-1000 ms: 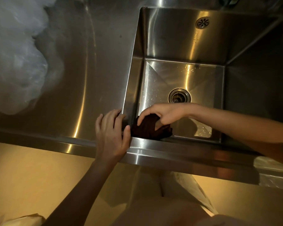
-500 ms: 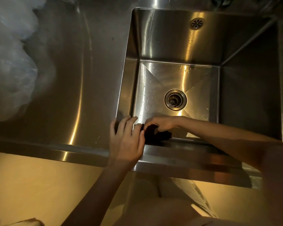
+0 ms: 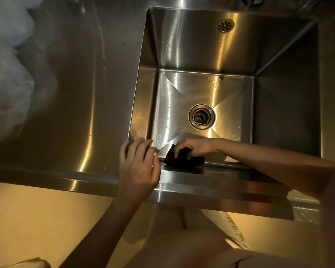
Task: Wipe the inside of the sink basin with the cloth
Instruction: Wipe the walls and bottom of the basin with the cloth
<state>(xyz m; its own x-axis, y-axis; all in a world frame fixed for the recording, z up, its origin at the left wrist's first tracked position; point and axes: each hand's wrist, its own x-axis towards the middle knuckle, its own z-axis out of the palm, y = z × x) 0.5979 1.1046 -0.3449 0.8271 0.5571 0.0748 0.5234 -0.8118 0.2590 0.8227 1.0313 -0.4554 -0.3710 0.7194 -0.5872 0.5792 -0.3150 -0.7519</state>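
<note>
A deep stainless steel sink basin fills the upper right of the head view, with a round drain in its floor and an overflow grille on its far wall. My right hand reaches down inside the basin and presses a dark cloth against the bottom near the front left corner. The cloth's lower part is hidden behind the sink's front rim. My left hand rests flat on the front left corner of the rim, fingers spread, holding nothing.
A steel counter extends left of the basin, and a crumpled clear plastic bag lies on its far left. The counter's front edge runs below my hands. Water droplets speckle the basin floor.
My right hand and the cloth have shifted slightly right along the basin's front edge. My left hand slid right to the sink's corner earlier and stays there.
</note>
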